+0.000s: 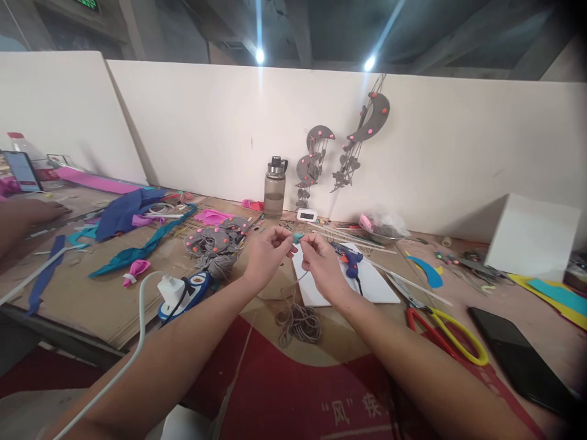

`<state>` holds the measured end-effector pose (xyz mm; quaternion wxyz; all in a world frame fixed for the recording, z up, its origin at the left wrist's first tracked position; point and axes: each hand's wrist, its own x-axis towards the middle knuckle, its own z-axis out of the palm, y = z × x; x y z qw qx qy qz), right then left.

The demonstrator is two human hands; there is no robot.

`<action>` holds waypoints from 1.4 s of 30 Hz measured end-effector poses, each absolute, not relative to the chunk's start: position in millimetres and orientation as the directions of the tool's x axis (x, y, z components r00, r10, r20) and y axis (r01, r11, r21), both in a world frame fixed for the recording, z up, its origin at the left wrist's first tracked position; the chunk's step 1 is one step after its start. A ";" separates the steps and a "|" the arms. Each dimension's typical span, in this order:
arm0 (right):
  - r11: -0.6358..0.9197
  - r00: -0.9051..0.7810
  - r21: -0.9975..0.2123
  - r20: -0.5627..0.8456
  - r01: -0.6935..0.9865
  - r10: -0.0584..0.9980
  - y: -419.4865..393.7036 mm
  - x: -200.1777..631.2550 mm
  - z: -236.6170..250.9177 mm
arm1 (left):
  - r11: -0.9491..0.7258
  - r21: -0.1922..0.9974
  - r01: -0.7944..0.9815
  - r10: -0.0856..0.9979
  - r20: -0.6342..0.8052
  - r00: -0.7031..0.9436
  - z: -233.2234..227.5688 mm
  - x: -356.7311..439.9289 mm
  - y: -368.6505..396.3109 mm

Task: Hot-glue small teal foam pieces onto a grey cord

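Above the worktable, my left hand point(267, 252) and my right hand point(322, 263) meet, fingertips pinching a small teal piece point(299, 238) between them. A thin grey string hangs from the hands down to a loose coil of grey cord point(300, 323) on the table. Just behind my right hand lies a blue glue gun point(350, 260) on a white board point(373, 289). Left of my left hand sit grey felt shapes with pink dots point(213, 239).
Red-and-yellow scissors point(447, 335) and a black phone point(523, 360) lie at right, a white box point(532, 235) behind them. A water bottle point(274, 188) stands by the wall under hanging grey felt mobiles point(367, 131). Blue and teal fabric point(132, 214), a power strip point(183, 293); another person's hand point(27, 214) at left.
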<state>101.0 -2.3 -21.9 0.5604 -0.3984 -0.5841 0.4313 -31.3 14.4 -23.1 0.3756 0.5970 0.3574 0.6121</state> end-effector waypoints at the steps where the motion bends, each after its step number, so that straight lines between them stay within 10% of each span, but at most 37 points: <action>1: 0.332 -0.045 -0.943 0.331 0.025 0.943 -1.7 102.6 -22.9 | -0.433 0.897 -0.084 0.901 0.434 -0.002 -22.2 -30.6 14.4; 20: 0.452 0.023 -0.811 0.495 0.371 0.868 -6.6 110.0 -17.7 | -0.124 0.899 -0.421 0.972 0.194 0.129 -18.7 -29.0 15.6; 42: 0.511 0.043 -0.686 0.618 0.519 0.785 -8.8 114.9 -6.5 | -0.341 0.933 -0.110 0.932 0.351 0.086 -23.7 -29.1 14.7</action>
